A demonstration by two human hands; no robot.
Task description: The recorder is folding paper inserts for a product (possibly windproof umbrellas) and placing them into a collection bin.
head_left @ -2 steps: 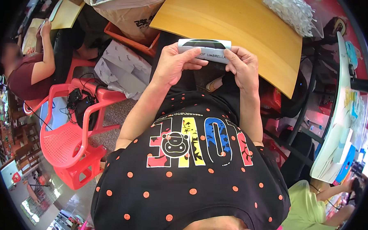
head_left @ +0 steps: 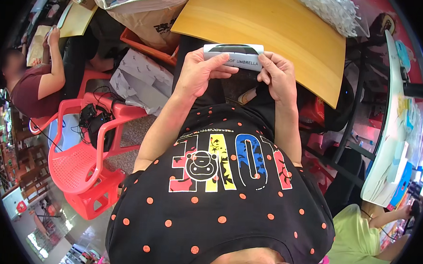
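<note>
Near the worktop (head_left: 291, 36) edge, a card (head_left: 233, 55) is pinched at both ends, left hand (head_left: 200, 72) and right hand (head_left: 277, 78) fingers closed on it, kept flat for handling.

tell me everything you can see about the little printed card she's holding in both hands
The card is a small, long rectangle, pale grey-white with dark print and a black curved shape along its top edge. It looks like thin card or paper and is held level, crosswise, just below the near edge of the yellow wooden tabletop. The left hand pinches its left end, thumb laid over the face; the right hand grips its right end. Nothing else touches it.
</note>
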